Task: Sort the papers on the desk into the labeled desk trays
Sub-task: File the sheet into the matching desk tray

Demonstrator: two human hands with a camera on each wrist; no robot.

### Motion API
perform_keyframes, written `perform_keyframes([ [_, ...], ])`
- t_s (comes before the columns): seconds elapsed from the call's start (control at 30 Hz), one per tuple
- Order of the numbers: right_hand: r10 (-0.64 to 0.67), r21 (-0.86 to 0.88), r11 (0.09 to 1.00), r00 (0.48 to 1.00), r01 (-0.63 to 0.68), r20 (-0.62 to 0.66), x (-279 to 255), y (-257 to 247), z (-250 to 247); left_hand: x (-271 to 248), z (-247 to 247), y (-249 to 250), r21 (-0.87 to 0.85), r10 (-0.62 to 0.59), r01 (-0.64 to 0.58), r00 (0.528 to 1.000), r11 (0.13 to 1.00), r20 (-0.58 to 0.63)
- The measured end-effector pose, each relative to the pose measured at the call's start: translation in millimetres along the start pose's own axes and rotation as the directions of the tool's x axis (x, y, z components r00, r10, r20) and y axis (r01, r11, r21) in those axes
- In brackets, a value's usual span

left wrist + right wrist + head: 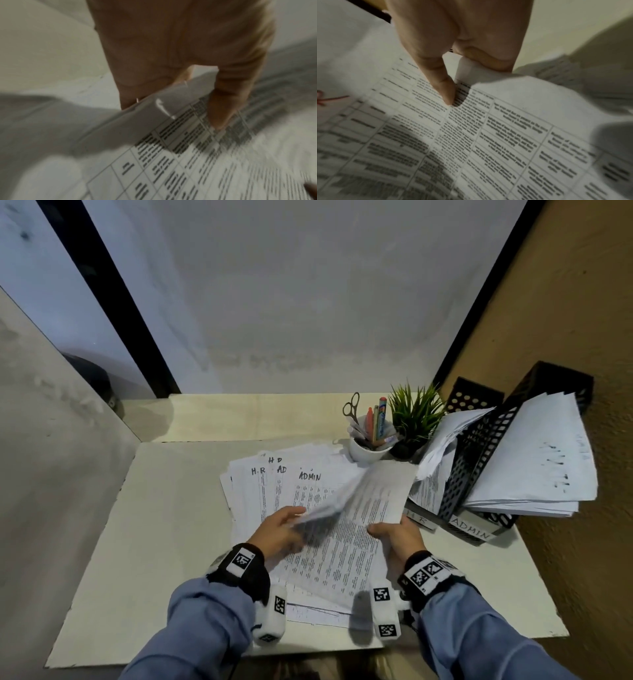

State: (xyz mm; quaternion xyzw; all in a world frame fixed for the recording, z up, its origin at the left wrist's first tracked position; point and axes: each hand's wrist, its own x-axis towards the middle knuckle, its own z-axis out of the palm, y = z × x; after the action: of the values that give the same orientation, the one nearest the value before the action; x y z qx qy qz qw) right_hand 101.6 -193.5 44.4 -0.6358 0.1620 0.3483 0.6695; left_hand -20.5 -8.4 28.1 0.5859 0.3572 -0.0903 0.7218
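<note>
Your left hand [171, 54] pinches a lifted printed sheet [171, 135] by its edge, thumb on top; blurred table text below.

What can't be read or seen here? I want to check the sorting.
- Lifted sheet, head view: motion-blurred, heading unreadable.
- Printed table text, both wrist views: blurred.
- H.R tray label, head view: partly covered by the right hand.
- Lower papers in the desk pile: hidden by sheets above.
</note>
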Motion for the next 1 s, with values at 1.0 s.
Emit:
perform_keyframes([
  [1.0,-0.493,-0.597,0.779,0.774,0.190,-0.397,32,-116,-14,-27,45,164,0.441,0.704,-0.563,0.652,0.699,-0.281],
])
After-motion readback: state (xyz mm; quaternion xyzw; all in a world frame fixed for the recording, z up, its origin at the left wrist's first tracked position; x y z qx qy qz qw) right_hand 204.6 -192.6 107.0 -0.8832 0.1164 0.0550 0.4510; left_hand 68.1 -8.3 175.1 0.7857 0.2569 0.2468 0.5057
